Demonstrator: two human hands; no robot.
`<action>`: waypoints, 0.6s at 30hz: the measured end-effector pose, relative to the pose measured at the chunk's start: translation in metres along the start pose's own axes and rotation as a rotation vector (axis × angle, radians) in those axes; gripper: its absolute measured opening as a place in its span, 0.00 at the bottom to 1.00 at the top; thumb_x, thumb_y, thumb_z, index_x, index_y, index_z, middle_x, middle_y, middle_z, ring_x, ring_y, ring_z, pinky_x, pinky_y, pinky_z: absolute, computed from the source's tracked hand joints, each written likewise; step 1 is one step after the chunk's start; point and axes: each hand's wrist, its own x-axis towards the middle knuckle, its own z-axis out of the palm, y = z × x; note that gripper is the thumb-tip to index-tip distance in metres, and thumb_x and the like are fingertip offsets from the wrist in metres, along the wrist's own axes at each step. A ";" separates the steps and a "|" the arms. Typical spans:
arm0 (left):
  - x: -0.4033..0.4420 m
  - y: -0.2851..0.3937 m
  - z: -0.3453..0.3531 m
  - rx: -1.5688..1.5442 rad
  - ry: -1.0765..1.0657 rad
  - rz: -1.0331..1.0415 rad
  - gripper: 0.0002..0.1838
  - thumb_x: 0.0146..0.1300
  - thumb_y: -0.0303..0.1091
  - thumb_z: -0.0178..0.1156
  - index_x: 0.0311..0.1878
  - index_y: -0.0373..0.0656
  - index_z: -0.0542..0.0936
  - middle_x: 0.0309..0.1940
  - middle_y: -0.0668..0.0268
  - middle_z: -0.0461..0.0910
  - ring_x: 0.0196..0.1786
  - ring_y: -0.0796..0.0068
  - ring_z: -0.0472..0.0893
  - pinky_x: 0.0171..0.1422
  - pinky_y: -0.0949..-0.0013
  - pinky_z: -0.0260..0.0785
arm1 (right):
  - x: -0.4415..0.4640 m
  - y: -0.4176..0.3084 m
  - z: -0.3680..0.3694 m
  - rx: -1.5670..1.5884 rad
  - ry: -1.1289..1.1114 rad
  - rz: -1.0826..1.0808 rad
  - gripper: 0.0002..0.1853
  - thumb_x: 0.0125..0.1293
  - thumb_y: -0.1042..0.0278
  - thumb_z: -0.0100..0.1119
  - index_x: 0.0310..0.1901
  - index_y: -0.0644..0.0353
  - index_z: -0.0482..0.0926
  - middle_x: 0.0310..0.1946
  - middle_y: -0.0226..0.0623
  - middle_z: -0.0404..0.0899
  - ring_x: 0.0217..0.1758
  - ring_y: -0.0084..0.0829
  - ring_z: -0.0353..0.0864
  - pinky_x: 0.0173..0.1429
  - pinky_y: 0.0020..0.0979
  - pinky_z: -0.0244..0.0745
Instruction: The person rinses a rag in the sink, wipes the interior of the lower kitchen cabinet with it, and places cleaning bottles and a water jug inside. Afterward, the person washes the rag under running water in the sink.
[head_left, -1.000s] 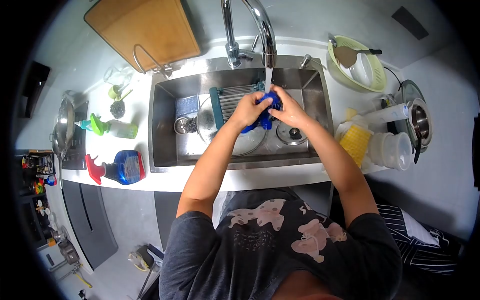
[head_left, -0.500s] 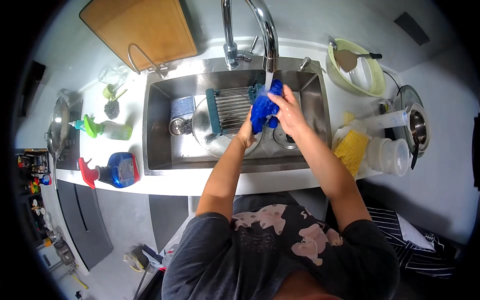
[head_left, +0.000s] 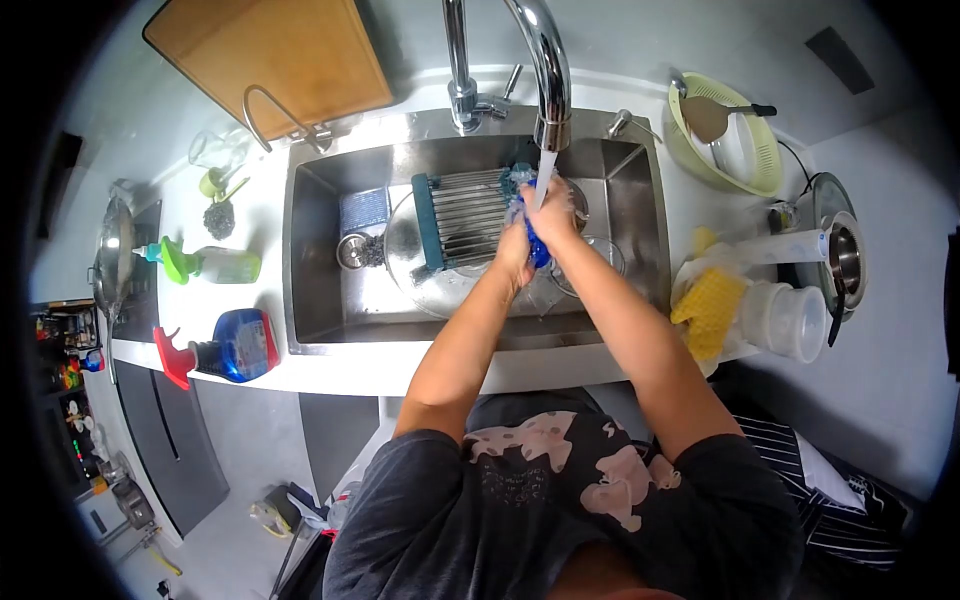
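Water runs from the tap (head_left: 553, 120) over both my hands in the steel sink (head_left: 320, 300). A wet blue cloth (head_left: 539, 252) is bunched between them, mostly hidden by my fingers. My left hand (head_left: 514, 248) is closed on its lower left side. On the upper right, my right hand (head_left: 553, 212) wraps round the same cloth, right under the stream. Just left of my hands, a slatted roll-up drying rack (head_left: 468, 218) with teal ends rests over a large round metal lid or pan (head_left: 408, 268). A round clear lid or dish (head_left: 605, 262) lies to the right.
Left of the sink stand a blue spray bottle (head_left: 243, 345) and a green-topped bottle (head_left: 228, 265). A cutting board (head_left: 280, 60) leans at the back. On the right are a green basket (head_left: 765, 165), a yellow cloth (head_left: 712, 312) and white tubs (head_left: 795, 318).
My hands have come together and squeezed the blue cloth, which was spread more openly before. My right hand has moved left and closed round it. The view has shifted slightly.
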 end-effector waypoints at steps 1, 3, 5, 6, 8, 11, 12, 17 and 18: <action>0.001 0.002 0.001 -0.031 0.010 -0.011 0.23 0.66 0.53 0.43 0.51 0.43 0.72 0.42 0.60 0.77 0.45 0.64 0.76 0.51 0.60 0.70 | -0.002 -0.001 0.001 -0.040 -0.108 0.096 0.17 0.57 0.56 0.57 0.38 0.64 0.74 0.36 0.51 0.76 0.40 0.45 0.77 0.45 0.38 0.69; 0.006 0.007 -0.008 -0.096 -0.107 -0.056 0.20 0.66 0.51 0.46 0.50 0.46 0.72 0.40 0.61 0.77 0.43 0.64 0.77 0.49 0.61 0.70 | -0.023 -0.005 0.007 -0.022 -0.054 0.030 0.17 0.57 0.57 0.57 0.38 0.64 0.74 0.40 0.53 0.75 0.44 0.47 0.75 0.49 0.39 0.67; 0.054 -0.008 -0.061 -0.479 -0.424 -0.278 0.20 0.65 0.52 0.48 0.49 0.48 0.73 0.38 0.60 0.77 0.40 0.59 0.77 0.47 0.59 0.71 | -0.060 -0.016 0.008 0.218 0.023 -0.188 0.14 0.52 0.58 0.63 0.32 0.59 0.75 0.45 0.56 0.71 0.49 0.56 0.69 0.53 0.49 0.65; 0.043 0.003 -0.052 -0.404 -0.373 -0.265 0.23 0.63 0.56 0.48 0.49 0.48 0.73 0.39 0.59 0.77 0.41 0.59 0.76 0.46 0.58 0.70 | -0.076 -0.027 0.006 0.214 0.022 -0.185 0.14 0.52 0.58 0.63 0.32 0.59 0.75 0.45 0.56 0.71 0.49 0.56 0.69 0.53 0.49 0.65; 0.010 0.029 -0.015 -0.240 -0.136 -0.235 0.28 0.60 0.62 0.48 0.49 0.48 0.74 0.40 0.58 0.77 0.41 0.59 0.76 0.45 0.57 0.70 | -0.092 -0.040 0.003 -0.316 0.022 -0.360 0.16 0.57 0.59 0.57 0.39 0.64 0.73 0.53 0.60 0.69 0.60 0.56 0.64 0.63 0.44 0.57; 0.023 0.006 -0.027 -0.309 -0.444 -0.180 0.28 0.62 0.60 0.46 0.54 0.47 0.71 0.44 0.62 0.77 0.45 0.66 0.76 0.49 0.64 0.69 | -0.042 -0.027 0.003 0.010 0.092 -0.153 0.17 0.57 0.57 0.56 0.38 0.64 0.73 0.51 0.61 0.69 0.58 0.58 0.65 0.61 0.45 0.60; -0.006 0.019 0.004 0.021 -0.056 -0.107 0.23 0.65 0.56 0.46 0.52 0.49 0.72 0.43 0.66 0.77 0.47 0.70 0.76 0.51 0.67 0.69 | -0.023 -0.016 0.005 0.100 0.124 0.042 0.18 0.55 0.55 0.55 0.36 0.64 0.74 0.49 0.61 0.70 0.57 0.56 0.67 0.59 0.44 0.63; 0.023 0.006 -0.030 -0.004 -0.227 -0.018 0.23 0.65 0.55 0.44 0.48 0.44 0.71 0.38 0.61 0.76 0.38 0.67 0.77 0.42 0.64 0.72 | -0.040 -0.018 0.000 0.003 -0.069 -0.011 0.17 0.58 0.59 0.53 0.43 0.64 0.71 0.47 0.57 0.72 0.51 0.54 0.71 0.54 0.43 0.67; 0.047 0.009 -0.059 -0.211 -0.471 -0.233 0.22 0.65 0.57 0.44 0.41 0.46 0.72 0.34 0.60 0.76 0.34 0.64 0.77 0.39 0.62 0.72 | -0.060 -0.020 0.001 -0.030 -0.058 -0.146 0.16 0.59 0.60 0.52 0.42 0.64 0.70 0.51 0.58 0.70 0.56 0.52 0.69 0.56 0.42 0.65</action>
